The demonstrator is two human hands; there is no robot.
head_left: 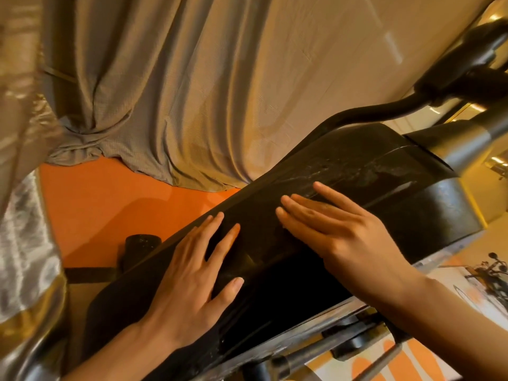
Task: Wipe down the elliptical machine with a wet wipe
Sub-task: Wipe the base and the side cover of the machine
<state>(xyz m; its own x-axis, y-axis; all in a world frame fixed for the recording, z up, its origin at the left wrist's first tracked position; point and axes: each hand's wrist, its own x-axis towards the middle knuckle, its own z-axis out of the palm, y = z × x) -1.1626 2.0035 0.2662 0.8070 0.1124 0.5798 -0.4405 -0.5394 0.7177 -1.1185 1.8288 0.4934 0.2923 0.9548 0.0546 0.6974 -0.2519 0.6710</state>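
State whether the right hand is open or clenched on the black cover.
Open: the right hand lies flat on the black cover, fingers straight and together.

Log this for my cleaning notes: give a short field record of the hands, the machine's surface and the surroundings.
left hand: flat, fingers spread, on the black housing
right hand: flat, fingers together, further up the housing
wet wipe: not visible
whitish streaks: on the housing, beyond the right fingertips
behind: beige curtain, orange floor
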